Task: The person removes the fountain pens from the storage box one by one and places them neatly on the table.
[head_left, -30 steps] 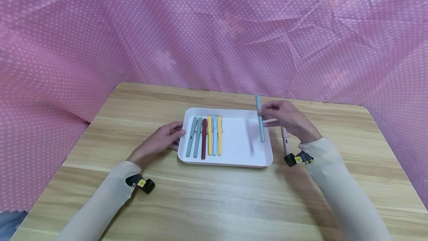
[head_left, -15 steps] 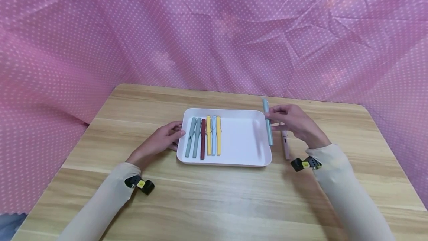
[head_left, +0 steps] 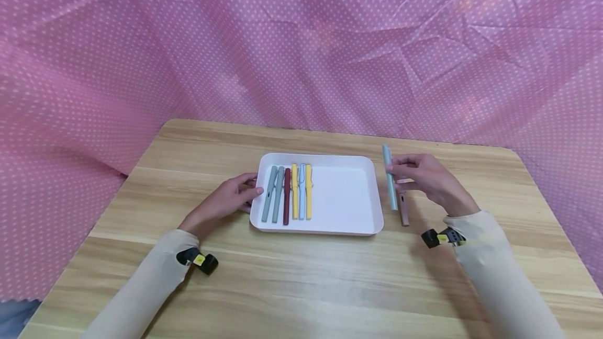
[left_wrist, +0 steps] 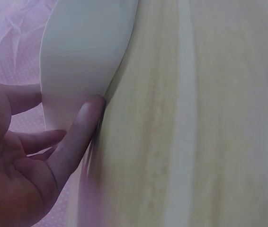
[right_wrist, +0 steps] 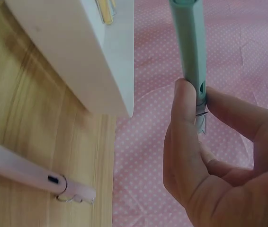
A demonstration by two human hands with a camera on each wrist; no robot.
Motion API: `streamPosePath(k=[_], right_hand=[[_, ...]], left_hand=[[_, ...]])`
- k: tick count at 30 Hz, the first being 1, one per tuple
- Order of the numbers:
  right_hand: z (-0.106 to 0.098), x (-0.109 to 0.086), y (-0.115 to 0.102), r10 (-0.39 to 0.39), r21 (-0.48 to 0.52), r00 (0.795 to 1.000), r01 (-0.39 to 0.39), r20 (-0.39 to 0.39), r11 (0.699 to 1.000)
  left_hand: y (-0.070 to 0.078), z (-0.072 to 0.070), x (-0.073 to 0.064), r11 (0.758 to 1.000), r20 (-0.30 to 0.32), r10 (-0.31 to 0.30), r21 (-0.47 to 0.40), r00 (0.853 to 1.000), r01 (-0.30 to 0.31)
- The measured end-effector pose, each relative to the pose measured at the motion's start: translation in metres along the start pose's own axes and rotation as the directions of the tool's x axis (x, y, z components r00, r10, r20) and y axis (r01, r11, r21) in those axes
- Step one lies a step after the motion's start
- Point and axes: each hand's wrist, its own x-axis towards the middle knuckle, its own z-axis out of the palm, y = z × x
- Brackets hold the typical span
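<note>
Seemingly the work is well along: six pens [head_left: 287, 198] lie in a row inside the tray [head_left: 348, 198], toward nine o'clock, and two pens are outside it. One, a green pen [head_left: 392, 192], is pinched between thumb and fingers of the right hand [head_left: 431, 179], raised just beyond the tray's three o'clock rim and apart from it. The other, a pink pen [head_left: 404, 213], lies on the table [head_left: 282, 286] near that same side. The left hand [head_left: 226, 198] grips the tray's edge at nine o'clock. The green pen is pale and slim, one end toward twelve o'clock, with a dark slot in its barrel. Across the row run grey-green twice, dark red, yellow, light blue, yellow.
</note>
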Motion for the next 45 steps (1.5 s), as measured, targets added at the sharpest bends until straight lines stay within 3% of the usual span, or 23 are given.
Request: streamPosePath(k=[25, 45], right_hand=[[-0.033, -0.01, 0.037, 0.041, 0.002, 0.998, -0.041, -0.038, 0.999], [-0.052, -0.013, 0.067, 0.172, -0.057, 0.981, -0.177, -0.084, 0.983]], left_hand=[[-0.001, 0.001, -0.002, 1.0, -0.003, 0.011, 0.015, 1.0, -0.011], [0.001, 0.0, -0.001, 1.0, 0.007, -0.01, -0.017, 1.0, 0.01]])
